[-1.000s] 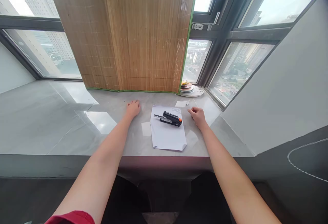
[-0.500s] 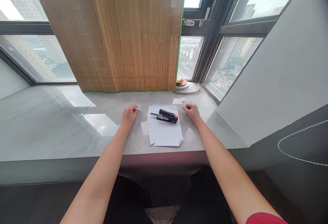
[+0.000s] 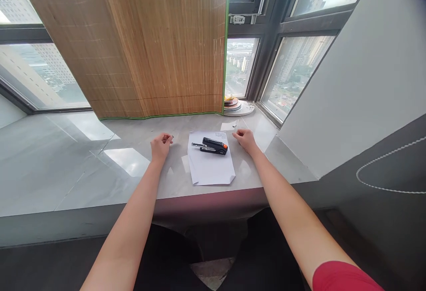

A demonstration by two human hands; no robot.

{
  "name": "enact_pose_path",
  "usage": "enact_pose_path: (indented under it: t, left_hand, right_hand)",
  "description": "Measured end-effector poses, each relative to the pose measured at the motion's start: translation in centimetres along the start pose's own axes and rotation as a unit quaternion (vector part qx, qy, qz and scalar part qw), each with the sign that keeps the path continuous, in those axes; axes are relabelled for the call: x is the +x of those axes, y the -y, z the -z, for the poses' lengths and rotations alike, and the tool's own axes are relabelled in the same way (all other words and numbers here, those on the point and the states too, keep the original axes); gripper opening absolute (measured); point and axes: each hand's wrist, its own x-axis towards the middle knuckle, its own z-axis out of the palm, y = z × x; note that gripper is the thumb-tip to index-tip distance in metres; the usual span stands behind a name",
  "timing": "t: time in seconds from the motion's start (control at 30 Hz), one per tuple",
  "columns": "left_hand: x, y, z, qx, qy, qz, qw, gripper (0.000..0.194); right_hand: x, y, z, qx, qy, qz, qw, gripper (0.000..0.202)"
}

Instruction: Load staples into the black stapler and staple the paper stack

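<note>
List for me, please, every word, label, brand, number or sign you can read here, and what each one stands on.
No text can be read with certainty.
Paper: small, faint marks near its far right corner, too small and blurred to read.
Stapler: a tiny pale mark on its black side, below the orange part, too small to read.

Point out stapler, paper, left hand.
Stapler [image 3: 214, 143], head view: black upper arm.
Paper [image 3: 212, 170], head view: bare area below the stapler.
Left hand [image 3: 160, 147], head view: back of the hand.
</note>
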Motion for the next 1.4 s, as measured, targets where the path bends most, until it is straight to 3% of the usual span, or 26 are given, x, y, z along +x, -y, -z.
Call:
enact_pose_path:
  t: [0.2,0.4,0.57,0.7,0.93,1.4]
  left_hand:
    - [-0.2,-1.1,-0.9,-0.105,0.014,-0.02,0.994,0.018]
    - [-1.3,-2.8,-2.2,-0.129,0.081,-0.059,0.987,0.017]
    - [-2.6,-4.4,-3.6,-0.134,0.131,-0.126,0.974,0.017]
    - [-3.2,-5.2,-4.3,-0.109,0.198,-0.171,0.959,0.011]
    - [-3.3,-5.1,-4.2,-0.1,0.248,-0.216,0.939,0.011]
    - [-3.0,-4.9,-4.1,-0.063,0.244,-0.236,0.938,0.011]
  right_hand:
    - [-0.4,1.2,-0.4,-0.045,0.005,0.085,0.995,0.051]
    - [-1.4,3.7,-1.3,-0.017,0.179,0.212,0.961,0.047]
    - [-2.8,5.0,-2.1,-0.016,0.266,0.244,0.933,0.047]
    - [-3.3,4.7,-3.1,-0.056,0.266,0.243,0.931,0.042]
    - [-3.0,3.8,-3.5,-0.036,0.249,0.251,0.935,0.033]
    - [-2.9,4.0,-3.2,-0.016,0.263,0.242,0.934,0.033]
